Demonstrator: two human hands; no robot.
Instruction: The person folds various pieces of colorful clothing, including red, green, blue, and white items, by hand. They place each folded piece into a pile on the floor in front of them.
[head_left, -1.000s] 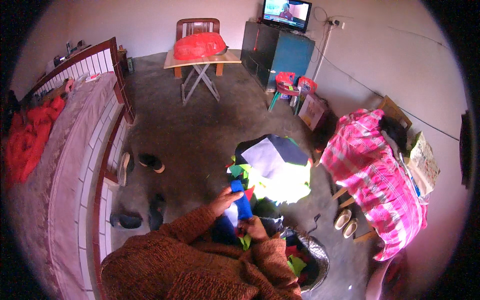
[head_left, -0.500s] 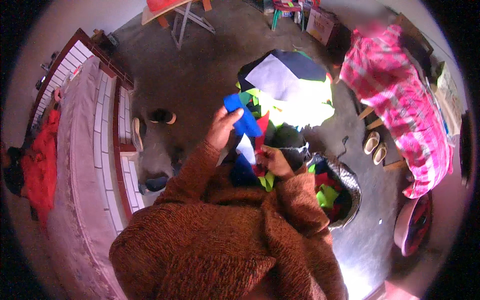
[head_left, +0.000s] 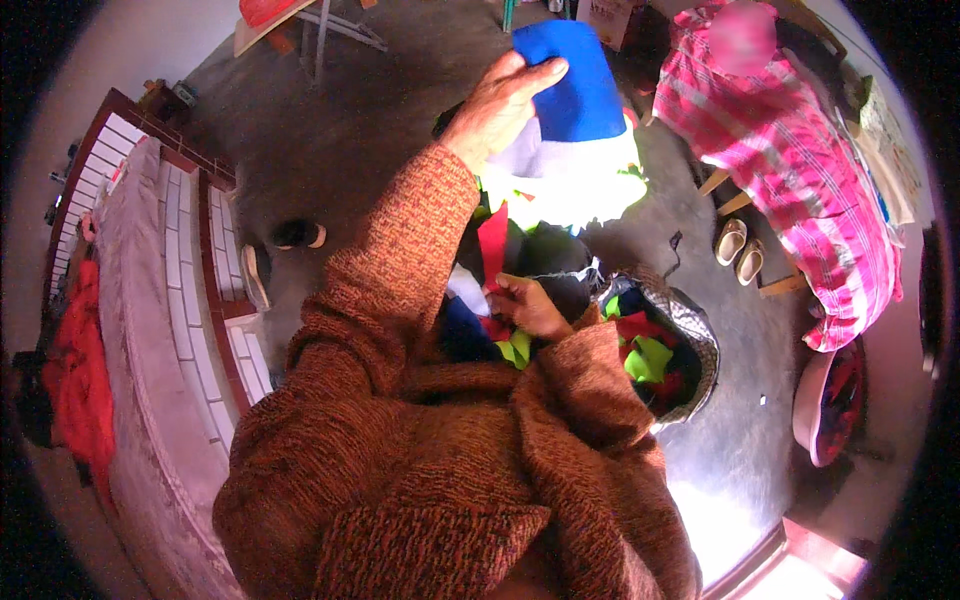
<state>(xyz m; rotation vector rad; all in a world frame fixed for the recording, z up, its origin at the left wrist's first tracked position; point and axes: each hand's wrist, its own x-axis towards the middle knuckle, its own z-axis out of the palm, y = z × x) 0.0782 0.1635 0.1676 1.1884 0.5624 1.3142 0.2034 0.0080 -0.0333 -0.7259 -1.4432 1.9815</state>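
Stretched out in front, my left hand [head_left: 505,110] grips a flat piece of blue cloth [head_left: 580,85] by its left edge, thumb on top. The cloth hangs over a heap of white and neon-yellow fabric [head_left: 570,190] and partly hides it. Close to my lap, my right hand [head_left: 535,308] is closed with its fingertips on a narrow red cloth strip [head_left: 493,245], which stands upward. Under that hand lie a dark blue scrap [head_left: 465,330] and a lime-green scrap [head_left: 515,350]. To its right, an open patterned bag [head_left: 708,355] holds red, green and dark scraps.
Pink checked cloth [head_left: 770,160] covers wooden-legged furniture on the right, beside pale shoes [head_left: 740,250] and a pink basin [head_left: 808,410]. A bed-like platform [head_left: 130,330] with tiled sides runs along the left. A folding-legged table [head_left: 262,30] stands far left; dark shoes [head_left: 295,235] lie nearer.
My left hand has moved forward and right, carrying the blue cloth from near my lap to over the fabric heap. My right hand stays low by the red strip. The view has shifted slightly.
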